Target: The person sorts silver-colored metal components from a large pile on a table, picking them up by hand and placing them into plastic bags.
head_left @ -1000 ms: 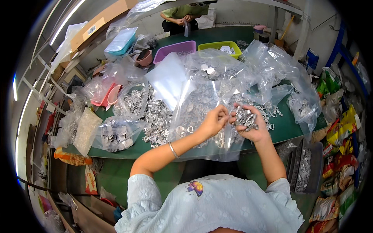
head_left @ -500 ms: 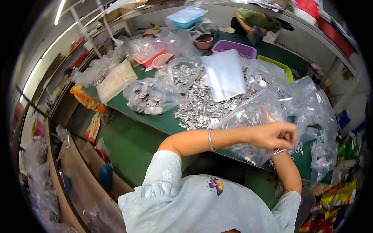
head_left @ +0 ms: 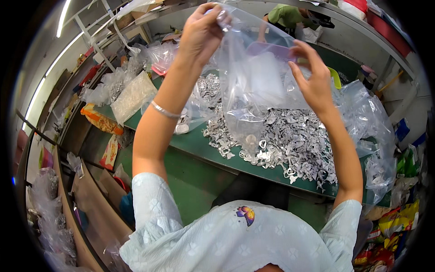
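My left hand (head_left: 204,36) is raised at the far side, its fingers closed around the gathered top corner of a clear plastic bag (head_left: 238,102). The bag hangs down over the table, and small metal pieces show through its lower end; I cannot tell whether they lie inside or behind it. Beside the bag's right side is my right hand (head_left: 315,77), with fingers apart and curved, holding nothing that I can see. Beneath both hands a heap of small silver metal pieces (head_left: 299,143) spreads over the green table (head_left: 195,147). A purple tray (head_left: 272,50) shows partly through the bag.
More clear bags (head_left: 362,113) are piled at the right. Left of the heap lie a flat bag of beige pieces (head_left: 133,97) and an orange sack (head_left: 100,119). Across the table a person in a green top (head_left: 284,17) bends over. Shelves (head_left: 88,199) line the left.
My hands have parted from their crossed position at the right. The left has risen to the upper left with the bag, the right has lifted and opened. More of the metal heap shows.
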{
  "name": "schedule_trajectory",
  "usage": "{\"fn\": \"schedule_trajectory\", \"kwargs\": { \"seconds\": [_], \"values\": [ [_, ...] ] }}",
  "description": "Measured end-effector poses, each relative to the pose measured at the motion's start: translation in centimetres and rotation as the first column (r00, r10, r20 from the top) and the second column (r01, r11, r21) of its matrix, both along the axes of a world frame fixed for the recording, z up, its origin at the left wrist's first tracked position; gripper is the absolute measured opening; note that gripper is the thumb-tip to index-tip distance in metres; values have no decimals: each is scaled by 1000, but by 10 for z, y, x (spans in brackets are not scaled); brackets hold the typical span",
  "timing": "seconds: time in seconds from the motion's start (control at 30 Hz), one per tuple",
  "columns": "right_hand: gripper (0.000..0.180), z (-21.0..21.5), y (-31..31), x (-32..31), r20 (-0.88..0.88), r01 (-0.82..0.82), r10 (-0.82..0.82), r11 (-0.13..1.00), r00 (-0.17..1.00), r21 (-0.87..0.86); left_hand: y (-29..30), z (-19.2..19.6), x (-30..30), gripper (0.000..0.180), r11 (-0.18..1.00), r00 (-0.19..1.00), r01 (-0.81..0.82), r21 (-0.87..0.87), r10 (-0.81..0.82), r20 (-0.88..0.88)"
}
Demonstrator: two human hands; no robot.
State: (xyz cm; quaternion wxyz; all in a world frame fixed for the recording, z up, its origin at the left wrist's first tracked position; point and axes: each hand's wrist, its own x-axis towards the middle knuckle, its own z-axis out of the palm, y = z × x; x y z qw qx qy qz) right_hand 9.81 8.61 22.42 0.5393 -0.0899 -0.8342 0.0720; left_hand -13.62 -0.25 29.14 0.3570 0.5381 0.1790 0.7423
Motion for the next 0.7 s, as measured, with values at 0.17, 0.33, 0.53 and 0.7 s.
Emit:
{"fn": "schedule_trajectory", "kwargs": {
  "seconds": [0.17, 0.33, 0.53, 0.7],
  "values": [
    [36, -9, 14, -13, 265, 122, -76, 979, 961, -163, -19, -6, 15, 10, 956, 956, 282, -80, -287, -63],
    [19, -57, 37, -34, 87, -120, 324, 566, 942, -816, -22, -51, -7, 8, 930, 982, 115, -349, -52, 184],
    [19, -81, 0, -40, -315, -378, 287, 202, 905, -904, -107, -135, 73, 46, 745, 893, -333, -577, 446, 60],
    [18, -80, -67, -65, -233, -405, 457, 324, 858, -855, -124, -148, 142, 74, 698, 889, -407, -589, 450, -81]
  ]
}}
